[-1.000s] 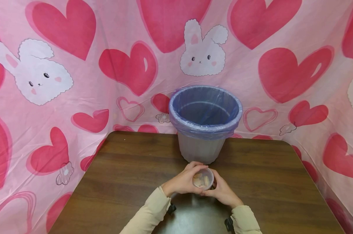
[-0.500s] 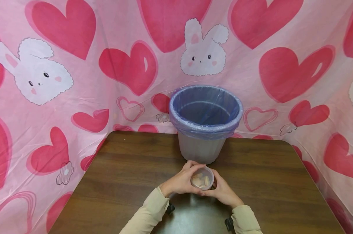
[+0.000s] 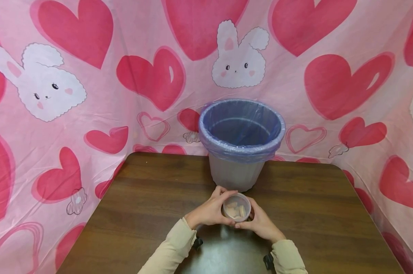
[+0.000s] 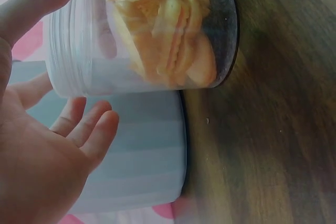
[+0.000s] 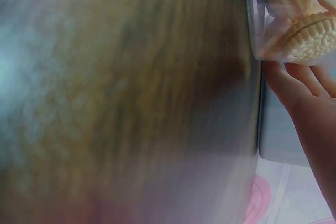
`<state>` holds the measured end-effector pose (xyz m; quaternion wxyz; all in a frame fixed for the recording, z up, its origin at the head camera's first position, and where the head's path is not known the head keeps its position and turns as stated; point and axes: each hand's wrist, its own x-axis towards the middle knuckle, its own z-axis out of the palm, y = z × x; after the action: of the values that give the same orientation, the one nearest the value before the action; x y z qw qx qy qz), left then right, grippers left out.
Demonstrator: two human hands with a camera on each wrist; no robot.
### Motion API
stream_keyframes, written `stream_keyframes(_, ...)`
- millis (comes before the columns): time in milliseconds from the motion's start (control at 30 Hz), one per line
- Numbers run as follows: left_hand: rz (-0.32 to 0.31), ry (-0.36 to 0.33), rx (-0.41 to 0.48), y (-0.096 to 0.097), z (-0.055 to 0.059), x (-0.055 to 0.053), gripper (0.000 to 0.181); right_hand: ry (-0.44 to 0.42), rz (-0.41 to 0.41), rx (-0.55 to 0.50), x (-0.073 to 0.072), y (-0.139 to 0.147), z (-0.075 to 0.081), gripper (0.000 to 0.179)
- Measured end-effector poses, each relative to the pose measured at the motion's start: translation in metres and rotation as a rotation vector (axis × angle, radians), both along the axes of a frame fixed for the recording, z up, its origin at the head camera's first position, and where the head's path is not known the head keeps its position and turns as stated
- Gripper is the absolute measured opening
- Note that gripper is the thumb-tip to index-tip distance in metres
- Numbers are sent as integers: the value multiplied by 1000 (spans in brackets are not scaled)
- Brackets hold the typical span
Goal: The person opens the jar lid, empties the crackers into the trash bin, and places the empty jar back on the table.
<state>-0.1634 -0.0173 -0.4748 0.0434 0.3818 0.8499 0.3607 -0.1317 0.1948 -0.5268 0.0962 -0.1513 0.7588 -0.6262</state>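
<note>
A clear plastic jar [image 3: 237, 207] with pale, ridged biscuits [image 4: 170, 35] inside is held between both hands, close over the wooden table. My left hand [image 3: 211, 208] curves round the jar's left side at its ribbed top [image 4: 67, 40]. In the left wrist view its thumb lies along that ribbed band, while the lower fingers [image 4: 97, 129] are bent and apart from the jar wall. My right hand [image 3: 261, 222] grips the other side, thumb at the front. The right wrist view shows its fingers [image 5: 294, 82] against the jar, with a scalloped biscuit [image 5: 310, 40] behind the plastic.
Just beyond the hands stands a whitish bin [image 3: 235, 171] lined with a blue-violet bag [image 3: 242, 150]. It sits on the brown wooden table [image 3: 151, 198]. A pink cloth [image 3: 100, 87] with hearts and rabbits hangs round the back and sides.
My left hand has shifted slightly left and back round the jar's top, so more of the round top shows. My right hand stays nearly still, and the bin has not moved.
</note>
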Motion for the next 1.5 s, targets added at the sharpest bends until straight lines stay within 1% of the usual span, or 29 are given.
stream_keyframes(333,-17,29,-9,3,3,-3,89,7,-8,14,-1,1,3,85)
stream_keyframes(533,-20,50,-56,11,2,-5,90,-13,-7,-2,-1,1,2,86)
stream_keyframes(667,-29,75,-88,17,3,-3,89,-12,12,-14,-2,2,1,84)
stream_keyframes(800,-39,77,-128,23,5,-1,89,-7,17,-8,-2,3,0,83)
stream_keyframes(933,-28,82,-163,26,7,0,89,-3,21,-5,-1,2,1,84)
stream_keyframes(1067,-14,114,-186,28,8,0,89,8,20,-6,-1,2,0,85)
stream_keyframes(1233,-16,139,-185,29,8,0,89,32,25,-1,-1,2,-1,82)
stream_keyframes(1400,-37,129,-182,29,9,0,90,55,22,17,-1,2,-2,81)
stream_keyframes(1500,-52,129,-184,28,8,0,90,44,5,39,0,3,0,84)
